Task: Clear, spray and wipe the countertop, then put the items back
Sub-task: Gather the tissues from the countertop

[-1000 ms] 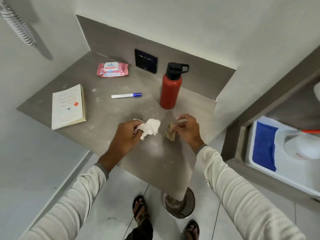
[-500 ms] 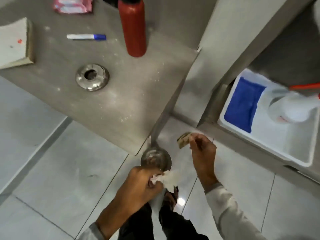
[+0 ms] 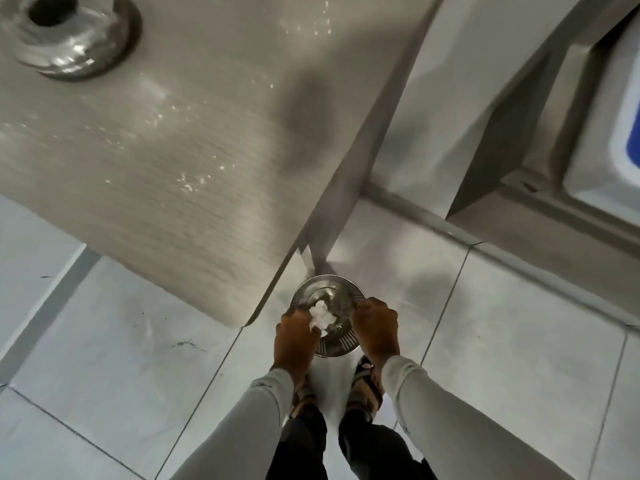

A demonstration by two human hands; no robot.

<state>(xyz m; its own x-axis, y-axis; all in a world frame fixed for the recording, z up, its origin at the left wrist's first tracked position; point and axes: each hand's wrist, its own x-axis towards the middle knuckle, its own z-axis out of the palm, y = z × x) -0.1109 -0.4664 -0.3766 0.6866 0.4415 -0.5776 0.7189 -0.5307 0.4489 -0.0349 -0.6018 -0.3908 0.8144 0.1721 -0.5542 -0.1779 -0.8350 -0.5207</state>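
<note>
A small round steel bin (image 3: 327,285) stands on the floor tiles below the countertop's corner. Both my hands are low over its mouth. My left hand (image 3: 296,336) pinches a crumpled white tissue (image 3: 322,315) over the bin's opening. At the bin's right rim my right hand (image 3: 377,329) shows only its back, with the fingers curled; whatever is in it is hidden. The grey countertop (image 3: 207,150) fills the upper left and is dusted with white specks.
A round metal ashtray (image 3: 69,32) sits on the counter at the top left. A white tray (image 3: 595,161) with a blue cloth (image 3: 632,126) lies in the low shelf at the right edge. My sandalled feet (image 3: 367,386) stand just behind the bin.
I have bent down from the counter. Both hands dropped from above the floor to the bin's mouth. The brown scrap seen in my right hand is out of sight now.
</note>
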